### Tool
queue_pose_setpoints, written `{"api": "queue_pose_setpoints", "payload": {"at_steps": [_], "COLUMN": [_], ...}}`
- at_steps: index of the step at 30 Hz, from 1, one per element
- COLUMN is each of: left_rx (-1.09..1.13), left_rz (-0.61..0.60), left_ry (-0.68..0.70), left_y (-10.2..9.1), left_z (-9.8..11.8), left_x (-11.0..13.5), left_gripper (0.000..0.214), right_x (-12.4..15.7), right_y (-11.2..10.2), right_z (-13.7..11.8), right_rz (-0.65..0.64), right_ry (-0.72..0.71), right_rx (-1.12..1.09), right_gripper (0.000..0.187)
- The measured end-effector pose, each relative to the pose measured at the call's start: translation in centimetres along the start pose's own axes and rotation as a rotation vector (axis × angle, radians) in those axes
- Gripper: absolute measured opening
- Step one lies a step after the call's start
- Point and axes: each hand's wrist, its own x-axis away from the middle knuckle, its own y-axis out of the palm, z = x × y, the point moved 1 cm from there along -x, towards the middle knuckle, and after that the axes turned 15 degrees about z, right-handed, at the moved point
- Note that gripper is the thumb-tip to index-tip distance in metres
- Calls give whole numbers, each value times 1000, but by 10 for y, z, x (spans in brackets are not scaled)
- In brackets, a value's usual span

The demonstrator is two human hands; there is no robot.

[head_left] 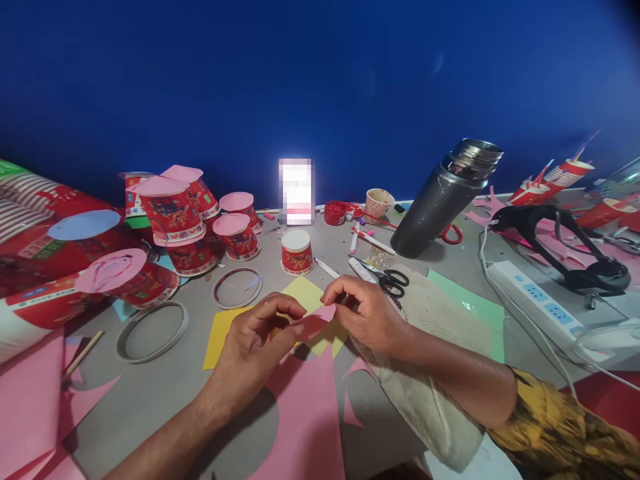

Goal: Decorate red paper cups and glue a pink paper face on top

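Observation:
Between both hands is a small piece of pink paper [319, 321], held above the table and tilted toward me. My left hand [260, 337] pinches its left end between thumb and fingers. At the opposite end, my right hand [367, 310] grips the upper corner with its fingertips. Under the hands lie a yellow sheet [220, 337], a pale yellow sheet [303, 291] and a larger pink sheet [313, 407] with curved cut-outs. An upside-down red paper cup [297, 253] with a white base stands just beyond them. Black-handled scissors [393, 281] lie beyond my right hand.
Several red cups topped with pink discs [170, 207] crowd the left, near tape rings [153, 332]. A dark flask [440, 200] leans at the right, before a white power strip [537, 303] with cables. A beige cloth [430, 373] lies under my right forearm. A lit screen [297, 190] stands behind.

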Motion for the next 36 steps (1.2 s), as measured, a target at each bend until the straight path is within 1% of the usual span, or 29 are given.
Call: {"api": "queue_pose_setpoints", "payload": {"at_steps": [5,12,15,17,19,22,23,25,27,28,29,31,34,36], "left_rx": [-46,-218,-237,-247,-262,-265,-264,-284,-317,-330,-336,-338,-357,-374], "left_rz": [19,-83,-83,-55,-26,16,41,112,170,181,179,160,167,184], "left_ry": [-41,-51,-52,-46,-45,-39,-15,108,310,419,519,661,788,864], "left_y": [1,1,1,0,-1,-2,-2,-1,1,2,2,3,1,0], "left_z": [2,-1,-4,-5,-6,-6,-6,-5,-3,-2,-2,-1,-3,-6], "left_x": [-2,-5,-5,-6,-8,-8,-8,-6,-3,-2,0,1,0,-2], "left_gripper": [24,32,32,32,32,30,29,25,20,18,16,15,13,12], "right_x": [1,1,1,0,-1,-4,-4,-4,-3,-2,-2,-2,-3,-5], "right_y": [0,4,5,5,3,-2,-3,-3,-1,0,1,2,2,2], "right_z": [-1,3,4,4,2,-2,-3,-5,-6,-6,-5,-4,-2,-1], "right_rz": [-46,-62,-85,-98,-72,-29,-48,-153,-268,-295,-298,-265,-214,-211], "right_ry": [-64,-178,-189,-179,-135,39,108,242,366,408,434,441,445,463], "right_rx": [-7,-99,-112,-100,-67,0,12,-23,-125,-179,-223,-260,-270,-273], "right_gripper": [25,30,32,31,25,9,6,14,22,25,26,25,23,21]}}
